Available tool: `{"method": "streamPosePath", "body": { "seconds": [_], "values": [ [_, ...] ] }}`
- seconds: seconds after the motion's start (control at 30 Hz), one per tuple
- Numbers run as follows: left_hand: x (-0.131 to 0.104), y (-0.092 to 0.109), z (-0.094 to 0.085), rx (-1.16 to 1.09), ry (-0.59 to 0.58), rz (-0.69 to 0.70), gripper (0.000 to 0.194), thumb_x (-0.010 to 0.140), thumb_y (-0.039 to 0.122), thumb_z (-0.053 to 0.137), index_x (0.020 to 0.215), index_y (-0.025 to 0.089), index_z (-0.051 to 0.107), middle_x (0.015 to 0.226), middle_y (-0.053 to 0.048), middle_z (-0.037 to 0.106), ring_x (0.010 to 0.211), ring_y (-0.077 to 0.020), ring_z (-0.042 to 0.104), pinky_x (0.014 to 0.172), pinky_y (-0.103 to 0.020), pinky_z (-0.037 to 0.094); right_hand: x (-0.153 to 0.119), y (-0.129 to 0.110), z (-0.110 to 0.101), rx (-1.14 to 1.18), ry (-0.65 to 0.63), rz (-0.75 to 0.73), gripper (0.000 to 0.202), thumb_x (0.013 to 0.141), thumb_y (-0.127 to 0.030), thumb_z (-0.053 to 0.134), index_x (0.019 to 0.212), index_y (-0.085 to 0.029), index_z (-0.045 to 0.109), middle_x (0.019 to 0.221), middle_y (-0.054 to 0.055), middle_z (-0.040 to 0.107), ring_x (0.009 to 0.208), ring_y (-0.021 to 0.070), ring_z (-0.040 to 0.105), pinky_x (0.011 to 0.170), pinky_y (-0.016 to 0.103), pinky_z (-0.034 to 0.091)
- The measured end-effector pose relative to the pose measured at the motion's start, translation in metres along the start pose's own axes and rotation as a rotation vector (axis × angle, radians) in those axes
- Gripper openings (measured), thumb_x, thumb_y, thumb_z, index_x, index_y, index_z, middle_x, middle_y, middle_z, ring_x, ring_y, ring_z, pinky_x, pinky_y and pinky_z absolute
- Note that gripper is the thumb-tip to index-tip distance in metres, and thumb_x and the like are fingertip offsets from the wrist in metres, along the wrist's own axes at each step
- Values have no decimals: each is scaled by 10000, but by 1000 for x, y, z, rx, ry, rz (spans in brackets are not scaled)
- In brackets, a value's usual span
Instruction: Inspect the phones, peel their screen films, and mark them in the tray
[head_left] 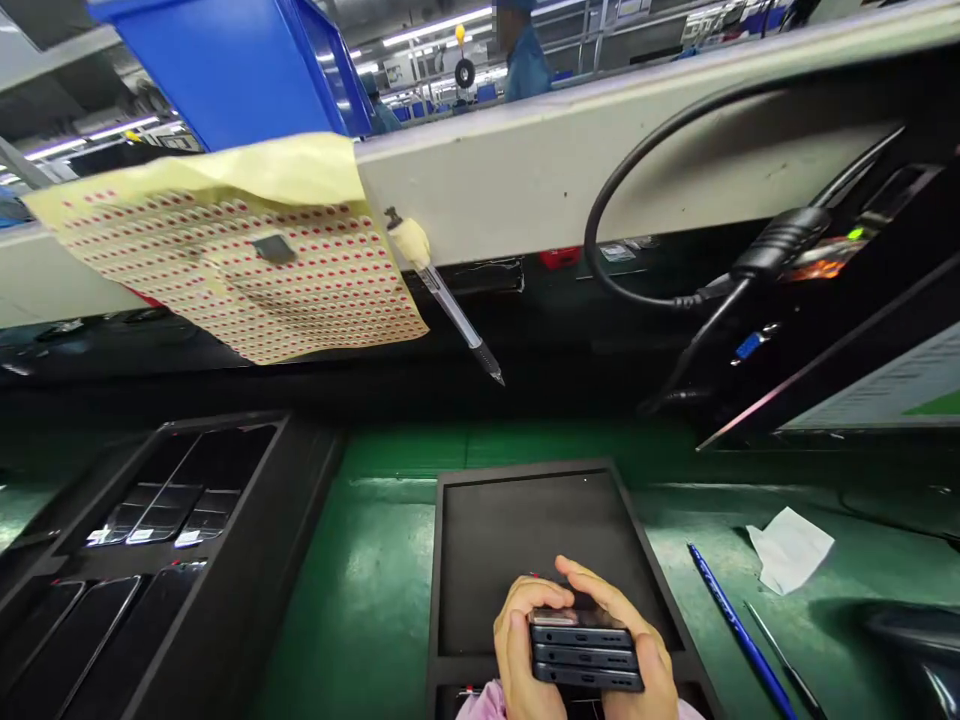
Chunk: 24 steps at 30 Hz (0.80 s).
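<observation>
A stack of three dark phones [586, 657] is held between my two hands, their port edges facing me. My left hand [519, 640] wraps round the stack's left side, and my right hand [634, 635] grips its right side with fingers curved over the far end. Under the hands lies a black foam tray [540, 520] with a wide recess. More phones are partly visible in its near compartment, below my wrists.
Another black tray [289, 500] at the left holds several phones. A blue pen [739, 630], a thin tool [784, 660] and white paper [791, 548] lie right. Ahead are a sticker sheet [247, 270], a hanging pen [457, 310], a cable [622, 180] and a blue bin [225, 70].
</observation>
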<state>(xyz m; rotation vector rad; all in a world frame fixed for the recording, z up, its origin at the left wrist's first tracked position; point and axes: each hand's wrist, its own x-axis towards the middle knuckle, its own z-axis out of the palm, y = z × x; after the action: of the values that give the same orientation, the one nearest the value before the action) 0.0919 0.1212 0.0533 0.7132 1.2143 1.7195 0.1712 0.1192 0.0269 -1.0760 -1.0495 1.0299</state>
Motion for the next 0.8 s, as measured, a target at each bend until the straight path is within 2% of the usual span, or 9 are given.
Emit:
{"method": "streamPosePath", "body": {
  "seconds": [0.17, 0.3, 0.5, 0.7, 0.8],
  "values": [
    [0, -3, 4, -55, 5, 56, 432, 842, 390, 339, 616, 183, 643, 613, -45, 619, 628, -193, 539, 675, -314, 407, 0, -6, 1, 162, 10, -7, 525, 839, -567, 356, 962, -186, 695, 1034, 123, 674, 926, 314, 629, 796, 446, 525],
    [0, -3, 5, -71, 16, 89, 428, 839, 376, 330, 613, 184, 639, 608, -49, 618, 619, -197, 535, 663, -320, 404, -1, -14, 7, 190, 31, 17, 502, 832, -565, 376, 947, -198, 697, 1018, 121, 679, 893, 328, 639, 761, 490, 532],
    [-2, -4, 7, -49, 55, 85, 454, 843, 390, 311, 601, 185, 636, 599, -62, 609, 614, -210, 526, 653, -339, 400, -8, -11, 14, 310, 125, 89, 461, 815, -538, 419, 954, -191, 689, 1010, 134, 676, 875, 345, 639, 789, 532, 501],
    [-4, -2, 10, -55, 86, 95, 444, 840, 371, 311, 594, 186, 630, 596, -57, 608, 616, -203, 524, 659, -336, 399, -10, -7, 12, 224, 93, 76, 520, 819, -570, 362, 949, -186, 689, 988, 143, 682, 920, 358, 621, 785, 536, 493],
    [-4, -1, 11, -46, 85, 121, 449, 844, 367, 305, 592, 185, 630, 588, -55, 606, 605, -199, 512, 643, -329, 391, -12, -6, 16, 140, 154, 50, 574, 838, -570, 295, 930, -161, 687, 980, 161, 679, 907, 347, 627, 795, 536, 485]
  ]
}}
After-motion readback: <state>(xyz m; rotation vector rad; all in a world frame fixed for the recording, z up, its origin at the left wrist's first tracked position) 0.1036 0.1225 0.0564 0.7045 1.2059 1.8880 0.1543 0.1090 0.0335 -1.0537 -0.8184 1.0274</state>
